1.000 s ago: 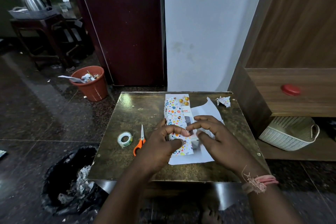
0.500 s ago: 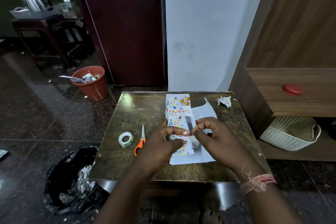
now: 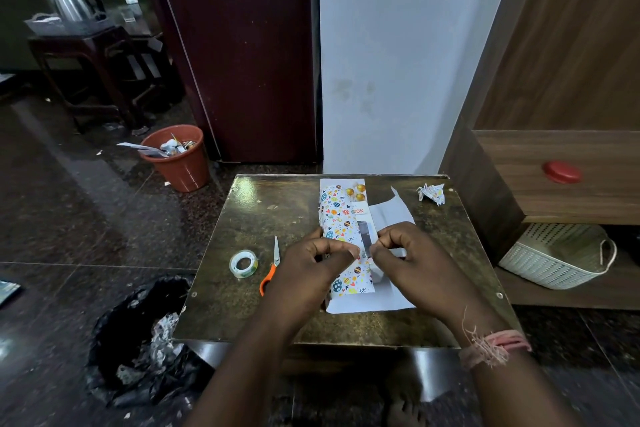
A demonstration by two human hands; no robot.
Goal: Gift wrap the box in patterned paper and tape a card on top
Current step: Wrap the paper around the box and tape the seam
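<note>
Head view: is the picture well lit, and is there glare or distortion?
Head view: dim overall; glare on the table top at its far-left corner and on the floor; wide-angle bending curves the door edges; both hands and the patterned paper stay reasonably sharp.

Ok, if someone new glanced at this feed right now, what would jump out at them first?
Probably the two hands, the left hand and right hand, meeting fingertip to fingertip over the box, half covered in bright patterned paper, at the middle of the small table. Next, the tape roll and orange-handled scissors lying just left of the hands.
</note>
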